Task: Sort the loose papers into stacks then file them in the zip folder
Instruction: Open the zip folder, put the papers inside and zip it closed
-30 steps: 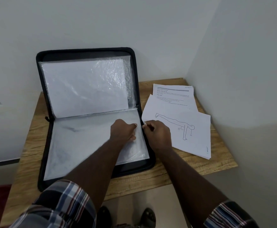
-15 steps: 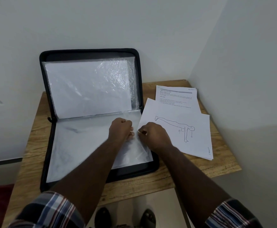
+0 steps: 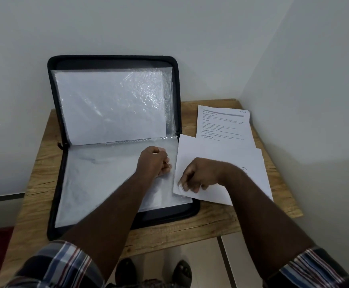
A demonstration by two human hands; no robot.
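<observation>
left hand (image 3: 153,162) curled, pinching sleeve (image 3: 115,179) edge | right hand (image 3: 198,176) pinching sheet (image 3: 217,150) corner over folder (image 3: 115,61) | printed page (image 3: 223,125) behind, on table (image 3: 38,169)

The zip folder (image 3: 115,142) lies open on the left part of the table (image 3: 190,227), its far half propped up against the wall behind, its near half flat. Plastic sleeves (image 3: 111,104) with paper in them sit in both halves. Right of the folder lie two stacks: the printed stack (image 3: 224,125) farther, the top sheet stack (image 3: 221,154) nearer, overlapping it and the folder's right edge. The left hand (image 3: 153,162) rests on the near sleeve; the right hand (image 3: 198,177) on the nearer stack's left corner
</observation>
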